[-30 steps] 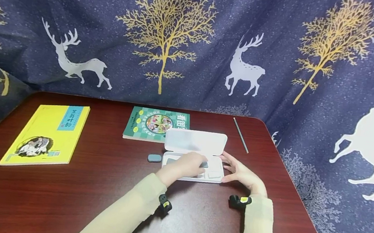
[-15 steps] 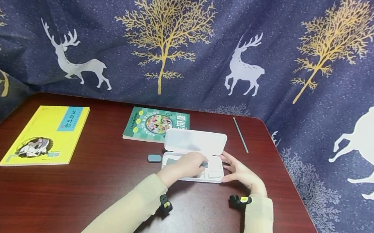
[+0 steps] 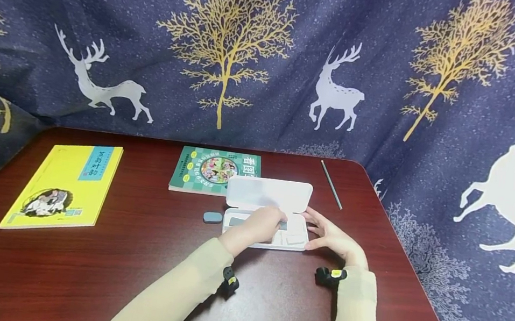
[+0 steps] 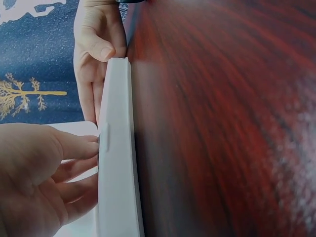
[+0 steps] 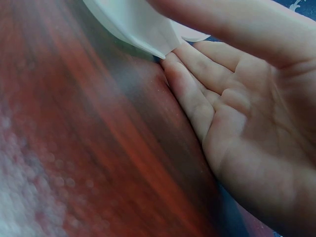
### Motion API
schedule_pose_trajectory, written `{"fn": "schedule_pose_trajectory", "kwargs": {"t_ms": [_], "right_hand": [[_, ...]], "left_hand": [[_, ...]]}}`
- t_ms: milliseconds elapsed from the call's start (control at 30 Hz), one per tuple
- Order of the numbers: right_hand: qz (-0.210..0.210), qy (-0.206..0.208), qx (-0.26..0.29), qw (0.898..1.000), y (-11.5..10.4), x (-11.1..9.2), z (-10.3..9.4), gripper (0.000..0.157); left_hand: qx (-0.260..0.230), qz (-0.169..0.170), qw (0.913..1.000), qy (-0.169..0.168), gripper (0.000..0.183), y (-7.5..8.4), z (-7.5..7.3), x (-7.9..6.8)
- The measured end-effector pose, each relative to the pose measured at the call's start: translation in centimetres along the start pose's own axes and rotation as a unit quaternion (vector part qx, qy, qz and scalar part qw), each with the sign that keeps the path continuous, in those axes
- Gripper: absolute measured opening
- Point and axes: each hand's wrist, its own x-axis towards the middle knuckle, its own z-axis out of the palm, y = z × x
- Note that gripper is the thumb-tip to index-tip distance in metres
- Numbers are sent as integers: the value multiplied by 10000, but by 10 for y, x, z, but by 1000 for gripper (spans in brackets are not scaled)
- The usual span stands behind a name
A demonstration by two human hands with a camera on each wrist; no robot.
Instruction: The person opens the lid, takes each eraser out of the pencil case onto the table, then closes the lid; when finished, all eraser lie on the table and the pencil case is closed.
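Observation:
A white pencil case [image 3: 268, 196] stands with its lid up, a grey-blue strip [image 3: 236, 222] lying lengthwise inside. My left hand [image 3: 258, 227] reaches in over the front wall, thumb and fingers pinching at the strip; the fingertips are mostly hidden. In the left wrist view, the left thumb [image 4: 81, 146] goes down behind the case's wall [image 4: 116, 163]. My right hand [image 3: 332, 240] grips the case's right end, thumb near the front corner and fingers toward the hinge side. A white block [image 3: 296, 239] sits in the case's right part.
Left of the case lies a small blue-grey oblong piece [image 3: 213, 217]. A green book [image 3: 202, 172] lies partly behind the lid, and a yellow book [image 3: 64, 184] at the left. A thin grey-green stick [image 3: 331, 185] rests at the back right of the table [image 3: 144, 276].
My left hand has shifted very slightly right and up within the case. The right hand keeps its place at the case's end.

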Motion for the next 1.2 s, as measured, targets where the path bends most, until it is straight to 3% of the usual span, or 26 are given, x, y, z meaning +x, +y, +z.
{"fn": "schedule_pose_trajectory", "kwargs": {"t_ms": [833, 1200], "right_hand": [[-33, 99, -163, 9998, 1, 2, 0, 102], [24, 78, -72, 9999, 2, 1, 0, 102]], "left_hand": [[136, -204, 9996, 130, 25, 0, 4, 4], [-63, -113, 9998, 166, 23, -2, 5, 4]]}}
